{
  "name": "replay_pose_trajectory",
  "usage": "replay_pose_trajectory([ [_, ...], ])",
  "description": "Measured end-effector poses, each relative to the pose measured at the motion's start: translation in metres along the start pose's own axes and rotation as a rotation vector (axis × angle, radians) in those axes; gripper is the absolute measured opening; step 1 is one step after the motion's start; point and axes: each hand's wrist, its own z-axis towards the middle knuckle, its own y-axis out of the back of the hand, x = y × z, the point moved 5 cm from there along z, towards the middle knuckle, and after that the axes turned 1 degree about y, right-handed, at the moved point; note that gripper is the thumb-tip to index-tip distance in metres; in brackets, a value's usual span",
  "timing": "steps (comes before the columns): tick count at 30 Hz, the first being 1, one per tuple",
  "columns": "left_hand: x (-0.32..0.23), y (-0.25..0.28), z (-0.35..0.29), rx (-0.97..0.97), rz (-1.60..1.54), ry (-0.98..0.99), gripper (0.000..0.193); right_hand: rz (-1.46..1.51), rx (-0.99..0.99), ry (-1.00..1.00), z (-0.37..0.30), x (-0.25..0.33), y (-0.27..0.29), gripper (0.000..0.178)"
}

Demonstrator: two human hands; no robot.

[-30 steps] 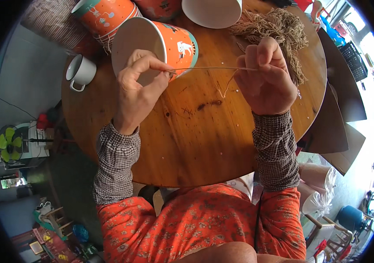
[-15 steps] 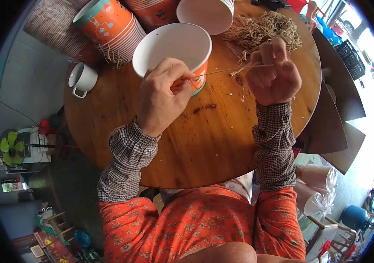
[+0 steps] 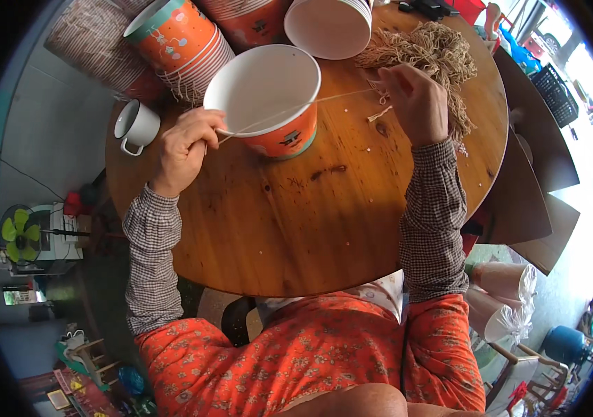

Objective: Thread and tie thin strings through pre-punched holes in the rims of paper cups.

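My left hand (image 3: 187, 144) is closed on one end of a thin tan string (image 3: 344, 96), its fingertips right at the left rim of a paper bucket (image 3: 288, 136). The string runs in a nearly straight line across the bucket's near side to my right hand (image 3: 418, 103), which pinches the other end. White inside and orange with a teal base outside, the bucket stands on the table. Whether my left fingers also grip its rim, I cannot tell. Behind my right hand lies a loose heap of tan strings (image 3: 442, 52).
Stacks of orange paper buckets (image 3: 196, 52) lie at the back left, and white-mouthed nested buckets (image 3: 328, 28) at the back middle. A white enamel mug (image 3: 140, 125) sits near the left edge of the round wooden table (image 3: 296, 236). Cardboard (image 3: 519, 187) stands beyond the right edge.
My left hand has moved left and slightly down to the bucket's left rim, so a longer stretch of string spans my hands. My right hand has turned and shifted slightly left. The bucket sits slightly further left.
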Motion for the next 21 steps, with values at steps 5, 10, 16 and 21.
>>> replay_pose_trajectory([
  [5, -0.004, 0.006, -0.016, 0.148, -0.254, 0.051, 0.020, 0.432, -0.461, -0.197, 0.001, -0.040, 0.013, 0.009],
  [10, -0.017, 0.010, -0.028, 0.208, -0.329, 0.289, 0.019, 1.304, -0.371, -0.431, -0.001, -0.065, 0.001, 0.021],
  [16, -0.011, 0.028, -0.024, 0.091, -0.348, 0.404, 0.017, 1.772, 0.169, -0.281, -0.004, 0.011, -0.029, 0.017],
  [21, -0.054, 0.001, 0.020, -0.066, -0.656, 0.387, 0.020, 2.046, 0.669, -0.111, -0.027, 0.078, -0.036, 0.009],
])
